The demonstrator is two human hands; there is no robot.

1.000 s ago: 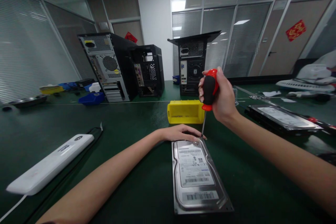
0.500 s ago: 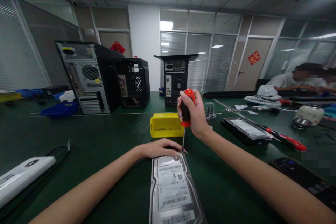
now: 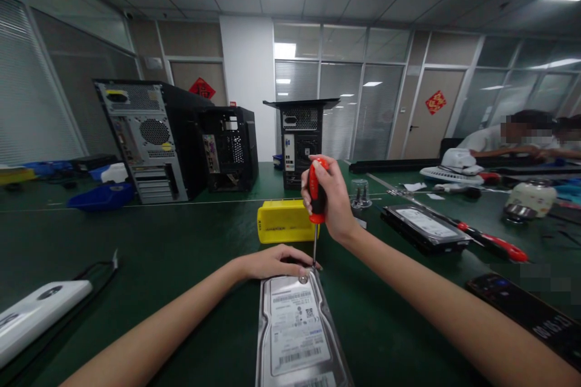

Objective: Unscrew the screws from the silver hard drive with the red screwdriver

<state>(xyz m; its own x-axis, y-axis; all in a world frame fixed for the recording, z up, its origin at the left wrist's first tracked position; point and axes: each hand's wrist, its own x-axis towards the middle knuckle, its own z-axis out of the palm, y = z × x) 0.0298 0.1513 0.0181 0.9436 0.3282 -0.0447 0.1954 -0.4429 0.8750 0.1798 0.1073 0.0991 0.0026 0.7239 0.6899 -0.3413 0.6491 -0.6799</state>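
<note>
A silver hard drive [image 3: 297, 329] with a white label lies on the green table in front of me, its near end cut off by the frame. My left hand [image 3: 275, 263] grips its far end, thumb on the top face and fingers along the far edge. My right hand [image 3: 333, 196] is closed around the red and black handle of a screwdriver [image 3: 318, 190], which stands upright. Its tip meets the drive's far right corner, close to my left fingertips; the screw there is too small to make out. Just behind sits a yellow bin [image 3: 285, 230].
Another hard drive [image 3: 426, 227], a red-handled tool [image 3: 503, 247] and a phone [image 3: 521, 308] lie to the right. Computer cases [image 3: 154, 139] stand at the back. A white power strip [image 3: 45, 314] is at left. A person [image 3: 485, 139] leans over the table at far right.
My right hand has turned the screwdriver handle, so more of its red side faces me. The tip stays at the drive's corner. The whole view has shifted slightly.
</note>
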